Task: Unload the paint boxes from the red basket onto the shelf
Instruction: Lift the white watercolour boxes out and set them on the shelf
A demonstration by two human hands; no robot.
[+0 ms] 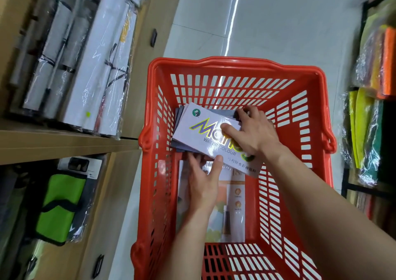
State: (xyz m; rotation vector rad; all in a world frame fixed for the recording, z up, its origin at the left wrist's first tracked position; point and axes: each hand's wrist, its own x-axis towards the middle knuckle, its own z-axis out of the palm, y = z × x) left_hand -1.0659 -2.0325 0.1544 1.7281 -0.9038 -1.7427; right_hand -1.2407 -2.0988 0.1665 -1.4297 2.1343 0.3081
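Note:
A red plastic basket (235,65) stands on the floor in front of me. Inside it both my hands grip a stack of flat white watercolour paint boxes (199,127) with a purple and yellow logo. My left hand (203,177) holds the stack's near edge, thumb on top and fingers beneath. My right hand (252,129) lies over the far right end, fingers curled round the back edge. The stack is tilted and sits above another flat box (233,213) with an orange picture, lying on the basket's bottom.
A wooden shelf unit (64,140) runs along the left, with wrapped white paper rolls (96,65) on the upper level and a green and black pouch (60,207) below. Racks of coloured sheets (379,76) stand on the right. Pale tiled floor (278,22) lies beyond the basket.

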